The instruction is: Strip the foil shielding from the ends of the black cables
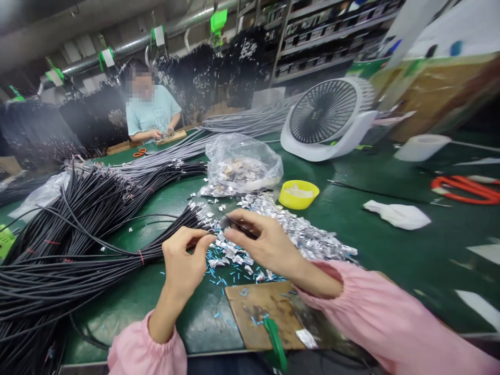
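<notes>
Head view | left hand (186, 255): pinching small dark piece (211, 233), mostly hidden | right hand (271, 245): closed around dark tool (247, 229), type unclear | piece: between the hands, over green surface (123, 302), near silver scraps (312, 237) | black cable bundle (97, 269): just beside left hand

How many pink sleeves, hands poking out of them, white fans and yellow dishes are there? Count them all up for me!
Pink sleeves: 2
Hands: 2 (left hand, right hand)
White fan: 1
Yellow dish: 1
Total: 6
</notes>
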`<state>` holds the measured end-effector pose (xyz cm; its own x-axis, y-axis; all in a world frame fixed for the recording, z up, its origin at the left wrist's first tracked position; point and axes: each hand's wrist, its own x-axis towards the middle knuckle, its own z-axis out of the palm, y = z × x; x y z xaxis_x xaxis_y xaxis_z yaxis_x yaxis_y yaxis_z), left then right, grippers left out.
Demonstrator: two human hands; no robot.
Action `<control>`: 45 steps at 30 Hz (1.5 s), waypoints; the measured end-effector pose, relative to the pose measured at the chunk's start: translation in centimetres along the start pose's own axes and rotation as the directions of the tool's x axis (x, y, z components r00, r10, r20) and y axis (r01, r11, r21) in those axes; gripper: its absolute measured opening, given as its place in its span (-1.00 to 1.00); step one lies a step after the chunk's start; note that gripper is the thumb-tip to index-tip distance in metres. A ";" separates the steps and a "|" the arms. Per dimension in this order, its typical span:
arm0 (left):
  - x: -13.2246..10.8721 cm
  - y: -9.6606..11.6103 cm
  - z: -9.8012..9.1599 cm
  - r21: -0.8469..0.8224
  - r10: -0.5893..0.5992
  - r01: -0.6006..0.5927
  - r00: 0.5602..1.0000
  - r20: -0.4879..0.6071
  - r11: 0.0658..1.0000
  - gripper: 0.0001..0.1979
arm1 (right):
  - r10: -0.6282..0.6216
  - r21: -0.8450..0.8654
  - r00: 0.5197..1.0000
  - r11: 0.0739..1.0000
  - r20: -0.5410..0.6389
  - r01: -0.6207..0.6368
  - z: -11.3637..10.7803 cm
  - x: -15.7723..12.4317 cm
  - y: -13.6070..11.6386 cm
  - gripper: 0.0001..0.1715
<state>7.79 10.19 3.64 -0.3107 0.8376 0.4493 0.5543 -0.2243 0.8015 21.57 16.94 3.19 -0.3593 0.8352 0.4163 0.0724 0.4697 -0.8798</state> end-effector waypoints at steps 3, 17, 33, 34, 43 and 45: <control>-0.1 0.0 0.2 0.068 0.088 -0.088 0.996 -0.001 0.994 -0.93 | 0.037 0.053 0.998 0.998 0.058 -0.040 0.1 0.3 -0.2 -0.60; 0.4 -0.7 0.4 0.122 -0.027 0.008 0.987 0.157 0.992 -0.72 | -0.345 -0.143 0.934 0.924 0.092 0.355 0.8 0.9 1.0 -0.88; 0.5 -1.0 0.9 -0.148 -0.226 0.232 0.972 0.058 0.961 -0.82 | -0.061 -0.086 0.996 0.995 -0.058 0.056 -0.1 2.0 1.7 -0.80; 0.5 -1.0 0.8 -0.167 -0.230 0.237 0.971 0.059 0.957 -0.83 | -0.048 -0.056 0.998 0.997 0.033 0.049 0.0 1.9 1.4 -0.75; 0.6 -1.2 0.7 -0.024 -0.075 0.077 0.995 0.063 0.997 -0.94 | 0.089 0.114 0.986 0.988 0.141 -0.105 -0.3 1.4 0.2 -0.56; 0.6 -1.3 0.6 -0.015 -0.074 0.075 0.996 0.057 0.997 -0.93 | 0.056 0.047 0.989 0.997 0.134 -0.063 -0.6 1.3 0.3 -0.61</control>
<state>7.35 11.31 2.66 -0.3063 0.8790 0.3653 0.5178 -0.1681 0.8388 21.68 18.30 3.62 -0.4760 0.8143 0.3321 0.0512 0.4026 -0.9139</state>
